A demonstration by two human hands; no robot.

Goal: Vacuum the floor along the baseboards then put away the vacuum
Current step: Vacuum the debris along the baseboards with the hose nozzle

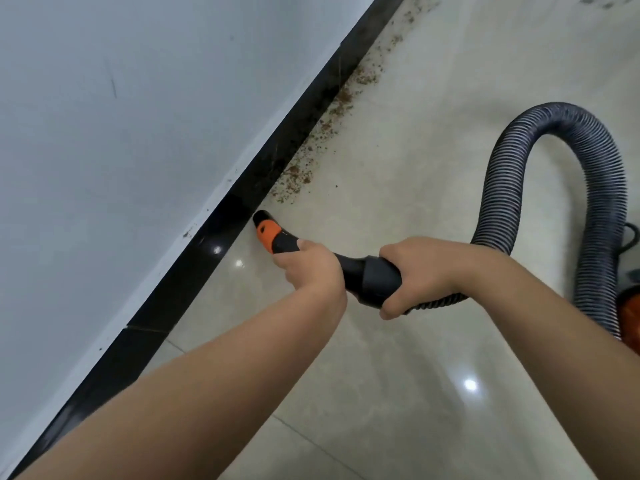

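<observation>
I hold the vacuum nozzle (268, 232) low at the foot of the black baseboard (221, 233), its mouth at the near end of a trail of brown debris (332, 112) that runs along the floor (398, 202) where it meets the wall. My left hand (306, 268) has its fingers curled round the black tube just behind the orange collar; my right hand (412, 275) has its fingers wrapped round the wide cuff where the ribbed hose (595, 188) joins.

Risks, as I judge them: the hose loops high to my right, and a long push forward could tug the orange vacuum body (628, 313), barely seen at the right edge, and pull the nozzle off line. Lifting the mouth may scatter crumbs rather than take them. Scraping the glossy baseboard could mark it.

I can read no brand, label or writing anywhere.
</observation>
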